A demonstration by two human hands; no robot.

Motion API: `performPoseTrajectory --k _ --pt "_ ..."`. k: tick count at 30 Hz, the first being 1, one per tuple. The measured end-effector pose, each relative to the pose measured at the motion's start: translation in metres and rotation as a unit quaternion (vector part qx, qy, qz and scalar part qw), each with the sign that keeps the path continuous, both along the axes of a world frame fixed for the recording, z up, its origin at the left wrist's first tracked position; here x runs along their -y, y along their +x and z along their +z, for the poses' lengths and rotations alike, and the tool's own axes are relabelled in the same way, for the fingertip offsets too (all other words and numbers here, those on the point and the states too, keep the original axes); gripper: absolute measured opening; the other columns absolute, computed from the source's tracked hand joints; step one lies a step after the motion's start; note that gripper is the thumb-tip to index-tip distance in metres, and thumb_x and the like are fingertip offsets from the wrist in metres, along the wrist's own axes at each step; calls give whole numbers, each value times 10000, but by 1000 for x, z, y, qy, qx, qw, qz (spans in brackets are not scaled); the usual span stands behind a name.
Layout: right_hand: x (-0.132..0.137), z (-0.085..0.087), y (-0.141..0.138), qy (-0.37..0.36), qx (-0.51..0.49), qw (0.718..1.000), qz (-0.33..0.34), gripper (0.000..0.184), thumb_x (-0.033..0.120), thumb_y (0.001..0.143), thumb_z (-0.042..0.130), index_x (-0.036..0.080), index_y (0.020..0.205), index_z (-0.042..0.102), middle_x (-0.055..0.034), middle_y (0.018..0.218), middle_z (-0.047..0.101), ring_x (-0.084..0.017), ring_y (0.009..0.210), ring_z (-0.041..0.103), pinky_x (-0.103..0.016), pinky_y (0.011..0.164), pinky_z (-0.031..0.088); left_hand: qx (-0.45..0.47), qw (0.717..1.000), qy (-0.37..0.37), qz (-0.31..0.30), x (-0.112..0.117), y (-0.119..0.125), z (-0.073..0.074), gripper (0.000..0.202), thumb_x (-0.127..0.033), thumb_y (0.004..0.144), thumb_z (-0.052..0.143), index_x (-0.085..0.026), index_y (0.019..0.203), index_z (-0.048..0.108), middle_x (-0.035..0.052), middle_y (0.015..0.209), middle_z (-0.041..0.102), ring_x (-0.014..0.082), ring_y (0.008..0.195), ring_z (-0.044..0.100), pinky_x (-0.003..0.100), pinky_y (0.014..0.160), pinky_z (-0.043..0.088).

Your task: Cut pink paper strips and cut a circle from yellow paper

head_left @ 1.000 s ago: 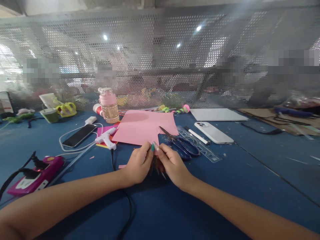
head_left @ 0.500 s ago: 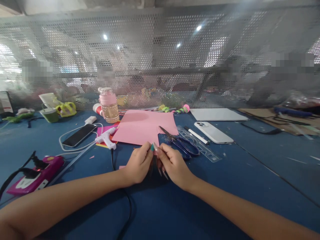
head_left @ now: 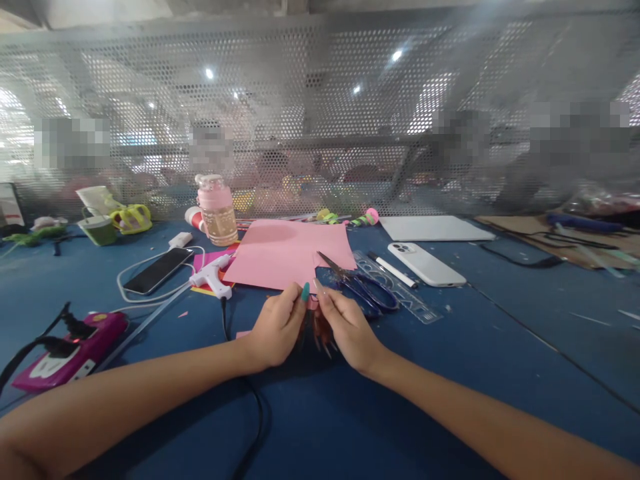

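My left hand [head_left: 280, 328] and my right hand [head_left: 350, 331] meet above the table, fingers curled inward. Pinched between them is a small pink paper piece [head_left: 313, 303], mostly covered by my fingers. The thumbs sit slightly apart over it, the left one with a teal nail. Just beyond my hands lies a large pink sheet [head_left: 285, 250] with a corner cut out. Scissors with blue handles [head_left: 363, 287] rest to its right, their open blades reaching over the sheet's edge. A bit of pink paper [head_left: 243, 334] shows beside my left wrist.
A white glue gun [head_left: 213, 277] lies left of the sheet, near a black phone [head_left: 159, 270] and a magenta power strip [head_left: 70, 350]. A pink-lidded bottle [head_left: 217, 212] stands behind. Rightward are a clear stencil ruler [head_left: 415, 303], a marker [head_left: 393, 269] and a white phone [head_left: 426, 265].
My thumbs have parted a little, the right one straightening upward. More of the small pink piece between my hands now shows. Things on the table stay where they were.
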State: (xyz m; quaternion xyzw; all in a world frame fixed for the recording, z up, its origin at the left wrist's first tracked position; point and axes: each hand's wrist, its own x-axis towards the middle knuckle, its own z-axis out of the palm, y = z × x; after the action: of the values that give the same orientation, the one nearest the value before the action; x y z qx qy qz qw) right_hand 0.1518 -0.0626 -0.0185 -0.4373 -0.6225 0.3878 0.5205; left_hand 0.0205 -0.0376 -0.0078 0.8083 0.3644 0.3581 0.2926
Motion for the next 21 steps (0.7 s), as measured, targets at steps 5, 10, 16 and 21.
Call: performPoseTrajectory --k 5,10,16,21 --pt "0 1 1 22 51 998 -12 381 515 851 351 205 636 404 41 478 433 -104 415 419 -228 406 331 -7 1000 -3 -8 0 0 1 197 -278 869 279 -209 691 329 -64 518 410 85 448 381 210 461 305" --pt "0 4 3 56 94 994 -10 357 482 862 356 206 638 392 43 474 450 -98 400 436 -218 403 340 -13 1000 2 -4 -1 0 1 193 -266 862 274 -207 687 329 -62 519 408 85 447 380 209 456 299" --pt "-1 6 7 53 109 993 5 357 470 865 355 200 635 397 36 474 468 -92 395 448 -208 396 351 2 1000 1 -21 -1 0 0 180 -249 861 273 -207 696 329 -67 510 411 80 433 379 198 448 308" --pt "-6 7 12 35 95 992 75 380 527 828 396 197 643 412 35 493 497 -84 368 441 -200 362 340 8 999 -18 -30 -2 -2 -1 179 -233 862 270 -206 699 340 -65 498 430 80 421 398 191 434 319"
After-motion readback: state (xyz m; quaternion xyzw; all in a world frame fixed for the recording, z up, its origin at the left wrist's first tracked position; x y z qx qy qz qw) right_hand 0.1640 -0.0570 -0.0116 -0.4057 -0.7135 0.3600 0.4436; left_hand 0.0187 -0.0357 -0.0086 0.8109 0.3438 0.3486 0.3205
